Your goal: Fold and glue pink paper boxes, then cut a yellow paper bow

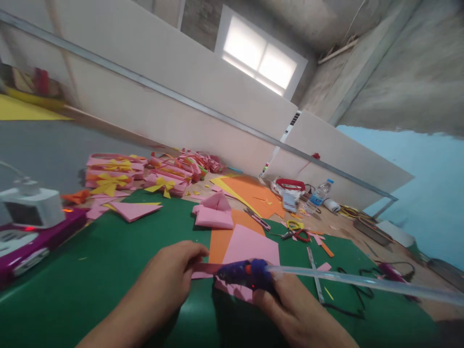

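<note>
Two-handed, reaches in low over the green mat [105, 261] from the bottom edge. Pinches a pink strip [206, 268] in the curled left hand [169, 274]; grips a blue glue gun [237, 274] in the right hand [297, 304], nozzle toward the strip. Handle hidden by the hand, clear glue stick [344, 278] cut off at the right edge, nozzle contact hard to make out. Farther back, a blue-capped bottle [321, 192], contents unclear.

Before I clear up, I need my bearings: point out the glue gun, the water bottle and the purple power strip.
Glue gun [237, 274], head view: its dark blue body.
Water bottle [321, 193], head view: its body.
Purple power strip [58, 237], head view: its purple side.
</note>
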The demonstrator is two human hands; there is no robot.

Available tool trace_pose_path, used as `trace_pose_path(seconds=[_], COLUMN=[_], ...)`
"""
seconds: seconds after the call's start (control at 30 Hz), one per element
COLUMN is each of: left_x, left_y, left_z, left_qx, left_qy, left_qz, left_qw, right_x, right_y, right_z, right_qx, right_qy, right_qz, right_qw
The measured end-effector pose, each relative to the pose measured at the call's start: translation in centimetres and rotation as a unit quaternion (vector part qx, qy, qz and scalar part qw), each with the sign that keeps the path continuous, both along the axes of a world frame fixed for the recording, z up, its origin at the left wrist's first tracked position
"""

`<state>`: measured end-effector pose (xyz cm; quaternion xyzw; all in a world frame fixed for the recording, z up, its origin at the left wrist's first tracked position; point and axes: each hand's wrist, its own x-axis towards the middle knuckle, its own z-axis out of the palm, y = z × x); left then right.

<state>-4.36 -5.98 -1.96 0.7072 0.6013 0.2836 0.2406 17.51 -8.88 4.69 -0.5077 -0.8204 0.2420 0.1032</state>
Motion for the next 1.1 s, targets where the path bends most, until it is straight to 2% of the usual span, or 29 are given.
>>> trace_pose_path(seconds=[0.13, 0.3, 0.53, 0.7, 0.87, 1.1], left_x=[0.0, -0.2, -0.2, -0.4, -0.7, -0.5], left_y=[0.2, 0.1, -0.1, -0.2, 0.0, 0.0], left_z=[-0.4, -0.1, 0.8, 1.1, 1.1, 0.8], left_qx=[-0.001, -0.004, 0.002, -0.013, -0.018, -0.018], left_qy=[-0.027, -0.026, -0.019, -0.042, -0.048, -0.016], left_qz=[0.007, 0.002, -0.005, -0.036, -0.056, -0.042], left_qw=[1.0, 1.0, 1.0, 0.998, 0.997, 0.999], right_x=[-1.6, -2.6, -2.6, -2.9, -2.8, -2.0], right_y=[0.4, 0.7, 1.0, 1.2, 1.4, 1.2], right_z=[0.6, 0.7, 0.1, 0.0, 0.0, 0.2], right_qx=[-0.025, -0.041, -0.023, -0.011, -0.008, -0.023], right_qy=[0.032, 0.017, 0.002, 0.009, 0.022, 0.033], right_qz=[0.034, 0.043, 0.046, 0.054, 0.06, 0.051], right_qw=[0.999, 0.998, 0.999, 0.998, 0.998, 0.998])
